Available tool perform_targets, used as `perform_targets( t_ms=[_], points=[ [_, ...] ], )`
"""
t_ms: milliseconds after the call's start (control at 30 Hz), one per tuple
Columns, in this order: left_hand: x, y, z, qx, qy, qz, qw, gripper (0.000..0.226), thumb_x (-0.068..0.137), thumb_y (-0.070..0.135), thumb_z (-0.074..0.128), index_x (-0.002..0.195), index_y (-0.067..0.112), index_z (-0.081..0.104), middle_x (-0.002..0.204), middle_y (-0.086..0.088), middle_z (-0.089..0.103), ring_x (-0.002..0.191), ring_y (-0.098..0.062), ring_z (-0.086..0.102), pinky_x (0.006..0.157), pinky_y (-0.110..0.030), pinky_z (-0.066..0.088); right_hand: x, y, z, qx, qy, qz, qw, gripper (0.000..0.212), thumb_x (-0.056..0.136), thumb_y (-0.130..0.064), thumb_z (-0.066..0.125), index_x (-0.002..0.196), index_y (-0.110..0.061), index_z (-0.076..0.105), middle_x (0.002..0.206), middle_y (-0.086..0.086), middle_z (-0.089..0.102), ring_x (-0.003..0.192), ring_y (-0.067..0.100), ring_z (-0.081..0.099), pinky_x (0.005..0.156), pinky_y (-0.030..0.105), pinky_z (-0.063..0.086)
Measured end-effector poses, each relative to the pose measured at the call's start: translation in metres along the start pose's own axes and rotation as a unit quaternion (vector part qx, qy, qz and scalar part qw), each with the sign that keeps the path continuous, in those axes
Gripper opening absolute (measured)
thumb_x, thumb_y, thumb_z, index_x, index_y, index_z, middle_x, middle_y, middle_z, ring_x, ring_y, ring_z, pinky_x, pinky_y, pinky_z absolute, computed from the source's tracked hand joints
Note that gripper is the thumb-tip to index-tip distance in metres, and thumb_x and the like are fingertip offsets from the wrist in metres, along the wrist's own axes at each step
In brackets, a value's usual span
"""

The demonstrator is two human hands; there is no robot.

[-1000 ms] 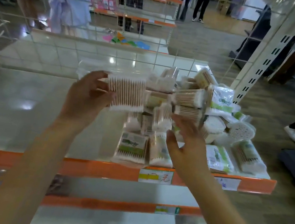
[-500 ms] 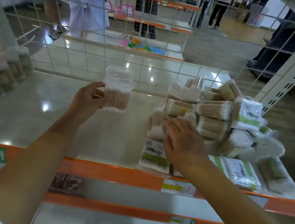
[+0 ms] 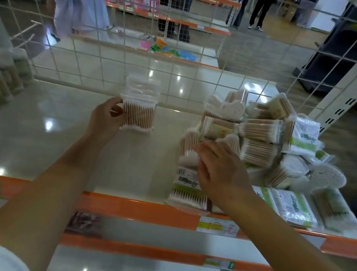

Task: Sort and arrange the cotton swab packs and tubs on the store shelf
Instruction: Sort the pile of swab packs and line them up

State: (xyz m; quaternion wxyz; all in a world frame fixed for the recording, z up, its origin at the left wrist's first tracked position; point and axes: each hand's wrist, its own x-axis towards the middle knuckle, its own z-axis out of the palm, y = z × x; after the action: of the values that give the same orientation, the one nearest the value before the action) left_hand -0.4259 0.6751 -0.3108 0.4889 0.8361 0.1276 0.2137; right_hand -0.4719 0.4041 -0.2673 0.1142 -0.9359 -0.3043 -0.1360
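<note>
The person's left hand [image 3: 107, 116] pinches a clear swab pack [image 3: 139, 107] by its left edge, thumb and fingers curled onto the plastic, standing it upright on the shelf [image 3: 57, 138] well to the left of the jumbled heap of swab packs and tubs [image 3: 260, 140], about midway back toward the wire grid [image 3: 170, 81]. The right hand [image 3: 221, 169] lies over the near-left side of that heap, fingers bent down onto a pack; whether it has closed on one or only rests there cannot be told. To place the pack well, it should probably be set square to the grid, its base flat on the shelf, and let go only once it stands without leaning, leaving room on the heap side for matching packs. The pack the right hand draws next should come off the top, lest the heap slide.
</note>
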Motion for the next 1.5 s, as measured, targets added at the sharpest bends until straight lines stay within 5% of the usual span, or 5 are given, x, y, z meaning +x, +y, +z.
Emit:
perform_targets(
  t_ms=[167, 667, 1033, 1200, 1500],
  points=[
    [0.0, 0.002, 0.002, 0.05, 0.014, 0.0, 0.999, 0.031, 0.082, 0.008, 0.061, 0.113, 0.011, 0.062, 0.088, -0.006, 0.064, 0.08, -0.024, 0.062, 0.079, -0.04, 0.053, 0.001, 0.001, 0.002, -0.007, 0.005, -0.008, 1.0, 0.031, 0.069, -0.012, 0.055, 0.096, -0.005, 0.068, 0.094, 0.011, 0.067, 0.084, 0.031, 0.064, 0.067, 0.039, 0.053],
    [-0.007, 0.028, -0.009, 0.089, 0.094, 0.04, 0.991, 0.036, 0.085, 0.012, 0.06, 0.121, 0.008, 0.058, 0.111, -0.01, 0.064, 0.103, -0.021, 0.058, 0.085, -0.021, 0.037, -0.004, 0.008, 0.009, 0.006, 0.046, -0.021, 0.999, 0.037, 0.076, -0.021, 0.037, 0.094, -0.007, 0.067, 0.098, 0.009, 0.066, 0.084, 0.029, 0.064, 0.066, 0.037, 0.053],
    [-0.02, 0.086, 0.041, 0.054, 0.014, 0.149, 0.987, 0.029, 0.086, 0.009, 0.058, 0.115, 0.011, 0.062, 0.105, -0.007, 0.064, 0.093, -0.022, 0.061, 0.084, -0.034, 0.049, 0.03, 0.04, -0.015, 0.037, 0.121, 0.037, 0.991, 0.031, 0.082, -0.007, 0.05, 0.111, -0.002, 0.061, 0.109, 0.015, 0.061, 0.097, 0.031, 0.058, 0.078, 0.04, 0.05],
    [-0.017, 0.102, 0.071, 0.107, -0.057, 0.201, 0.972, 0.031, 0.089, 0.012, 0.057, 0.12, 0.01, 0.058, 0.109, -0.007, 0.062, 0.1, -0.017, 0.056, 0.082, -0.021, 0.038, 0.057, 0.056, -0.031, -0.047, 0.053, 0.076, 0.995, 0.047, 0.086, -0.007, 0.053, 0.133, -0.011, 0.045, 0.134, 0.008, 0.044, 0.118, 0.024, 0.043, 0.094, 0.037, 0.04],
    [0.0, 0.119, 0.111, 0.211, -0.148, 0.225, 0.94, 0.036, 0.089, 0.009, 0.055, 0.126, 0.011, 0.054, 0.115, -0.008, 0.06, 0.104, -0.02, 0.056, 0.084, -0.026, 0.04, 0.097, 0.083, -0.033, -0.225, -0.053, 0.031, 0.972, 0.06, 0.08, -0.009, 0.064, 0.135, -0.014, 0.04, 0.138, 0.012, 0.038, 0.126, 0.029, 0.035, 0.101, 0.043, 0.033]
  ],
)
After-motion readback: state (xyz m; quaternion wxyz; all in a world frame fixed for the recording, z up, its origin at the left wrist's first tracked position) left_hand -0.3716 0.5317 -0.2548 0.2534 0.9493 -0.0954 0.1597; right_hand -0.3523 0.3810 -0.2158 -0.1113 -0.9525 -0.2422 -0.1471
